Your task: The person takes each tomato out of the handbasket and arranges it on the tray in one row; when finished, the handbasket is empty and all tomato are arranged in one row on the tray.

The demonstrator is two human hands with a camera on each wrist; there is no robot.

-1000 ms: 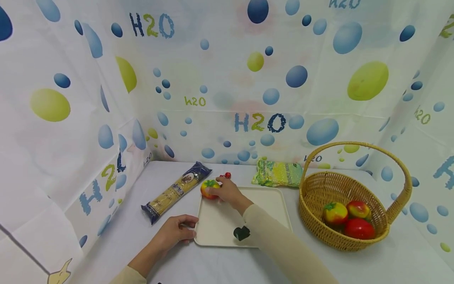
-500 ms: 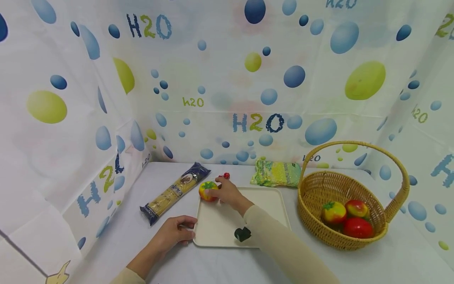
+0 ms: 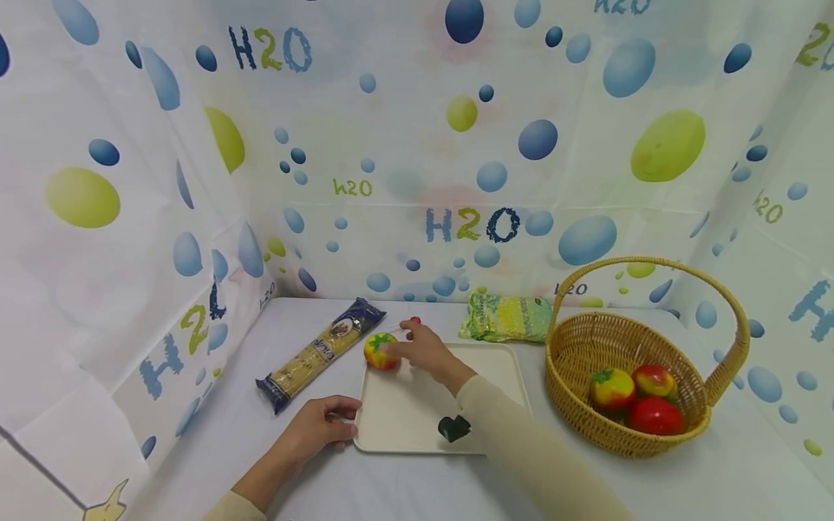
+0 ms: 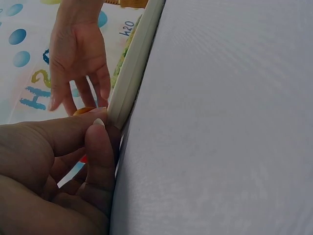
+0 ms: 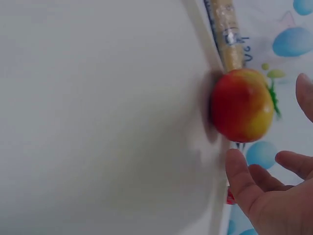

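We see the right hand (image 3: 426,349) with fingers spread loose just beside the tomato (image 3: 381,351), holding nothing; the tomato sits at the tray's (image 3: 404,412) far left corner, while the left hand (image 3: 322,425) pinches the tray's near-left edge on the counter (image 3: 260,463)
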